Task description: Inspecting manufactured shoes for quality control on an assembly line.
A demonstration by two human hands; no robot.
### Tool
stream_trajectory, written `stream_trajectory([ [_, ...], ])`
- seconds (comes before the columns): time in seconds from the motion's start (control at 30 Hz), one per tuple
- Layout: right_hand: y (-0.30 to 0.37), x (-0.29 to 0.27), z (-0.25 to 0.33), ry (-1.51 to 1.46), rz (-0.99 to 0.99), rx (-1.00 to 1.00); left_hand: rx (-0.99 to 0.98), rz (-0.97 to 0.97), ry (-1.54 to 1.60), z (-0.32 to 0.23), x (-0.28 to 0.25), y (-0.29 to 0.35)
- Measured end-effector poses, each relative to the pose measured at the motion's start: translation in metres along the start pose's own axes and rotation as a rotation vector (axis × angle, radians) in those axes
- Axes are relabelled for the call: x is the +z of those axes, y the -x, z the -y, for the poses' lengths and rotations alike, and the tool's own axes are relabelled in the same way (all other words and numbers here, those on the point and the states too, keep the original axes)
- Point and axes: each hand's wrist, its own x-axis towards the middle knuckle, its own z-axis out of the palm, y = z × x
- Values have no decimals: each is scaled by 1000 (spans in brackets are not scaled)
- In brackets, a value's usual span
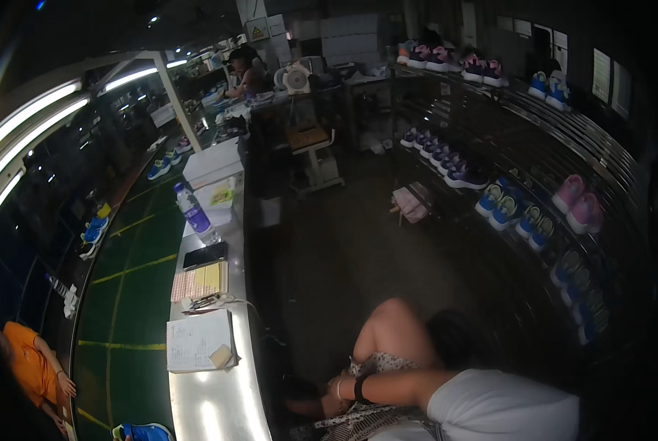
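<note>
My right arm, in a white sleeve [502, 404], lies across my lap with a black band [360, 389] on the wrist. My right hand [335, 395] rests low over the patterned cloth on my lap, against my left hand [316, 406]. The left hand is dim and partly covered. The fingers of both hands are too hidden and dark to make out, and no held thing shows. My bare knee [395, 323] rises just beyond. To the left, on the metal ledge [233, 397], an open notebook [197, 342] carries a small yellowish pad [221, 357].
Pens [204, 303], a dark phone [205, 256] and a purple-labelled bottle [195, 213] line the ledge. Beyond it runs a green conveyor belt [127, 309] with shoes [144, 431]. A person in orange [31, 360] is at its far side. Shoe racks [516, 195] stand right.
</note>
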Motion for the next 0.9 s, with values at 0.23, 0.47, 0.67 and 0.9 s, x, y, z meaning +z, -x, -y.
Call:
stream_trajectory([
  [0.23,26,10,-40,-163,-86,122,-535,106,273,114,-35,-133],
  [0.47,26,7,-37,-247,-114,163,-350,126,-63,96,-28,-169],
  [0.67,17,17,-32,-300,-123,188,-203,125,-339,45,-4,-139],
  [0.9,20,9,-30,-338,-144,180,-46,84,-664,-34,-1,-78],
])
